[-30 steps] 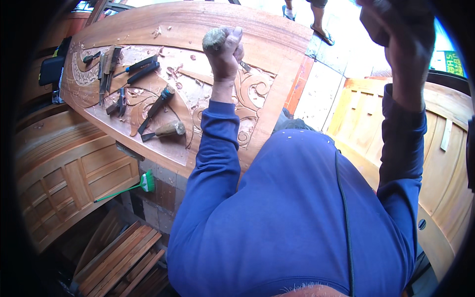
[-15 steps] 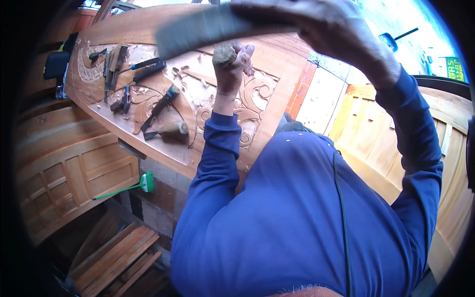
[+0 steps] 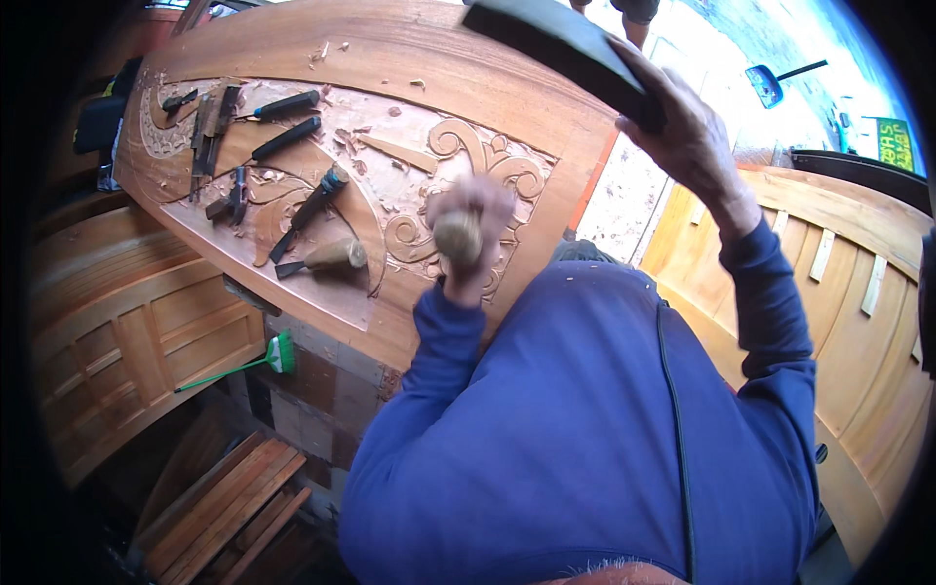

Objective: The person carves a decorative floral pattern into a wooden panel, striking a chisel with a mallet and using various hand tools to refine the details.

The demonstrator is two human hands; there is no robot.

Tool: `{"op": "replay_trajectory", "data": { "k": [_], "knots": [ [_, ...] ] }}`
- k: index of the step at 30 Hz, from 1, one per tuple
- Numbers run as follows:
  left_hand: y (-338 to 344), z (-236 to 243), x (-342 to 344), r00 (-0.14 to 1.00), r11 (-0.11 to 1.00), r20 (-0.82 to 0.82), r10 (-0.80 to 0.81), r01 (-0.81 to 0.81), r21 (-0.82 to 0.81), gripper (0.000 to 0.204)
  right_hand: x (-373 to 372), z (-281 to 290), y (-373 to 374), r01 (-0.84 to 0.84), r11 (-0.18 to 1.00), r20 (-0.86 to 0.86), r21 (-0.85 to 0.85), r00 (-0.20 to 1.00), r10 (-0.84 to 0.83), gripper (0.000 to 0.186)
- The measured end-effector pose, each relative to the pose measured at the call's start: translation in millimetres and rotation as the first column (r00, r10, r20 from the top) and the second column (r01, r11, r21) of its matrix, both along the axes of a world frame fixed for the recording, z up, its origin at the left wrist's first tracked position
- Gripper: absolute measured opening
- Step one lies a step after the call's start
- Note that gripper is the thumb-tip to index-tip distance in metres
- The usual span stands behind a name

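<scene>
Tan handle (image 3: 458, 237), left hand (image 3: 480, 203); dark block (image 3: 570, 51), right hand (image 3: 690, 141)

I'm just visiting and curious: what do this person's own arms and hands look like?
Both arms wear long, plain blue sleeves, the left one and the right one creased, ending near the wrists. The left hand and right hand are bare, with no gloves. Motion blur hides finer detail on the left. No cables or markings show on either arm.
</scene>
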State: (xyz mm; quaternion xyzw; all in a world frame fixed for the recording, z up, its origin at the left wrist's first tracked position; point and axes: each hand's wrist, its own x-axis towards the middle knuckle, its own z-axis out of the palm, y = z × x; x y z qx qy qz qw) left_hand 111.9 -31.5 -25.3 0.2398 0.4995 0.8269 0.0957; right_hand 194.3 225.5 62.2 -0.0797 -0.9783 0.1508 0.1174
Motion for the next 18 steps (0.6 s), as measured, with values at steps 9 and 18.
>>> {"op": "replay_trajectory", "data": {
  "k": [9,18],
  "knots": [
    [-66,47,29,0.892,0.543,-0.444,-0.084,-0.333,-0.771,0.034,1,-64,-33,0.174,0.966,0.103,-0.192,0.982,-0.156,0.082],
    [-123,-9,35,0.847,0.187,-0.519,-0.117,-0.494,-0.849,0.051,-22,-42,-19,-0.036,0.996,-0.301,-0.078,0.954,0.011,0.051]
  ]
}}
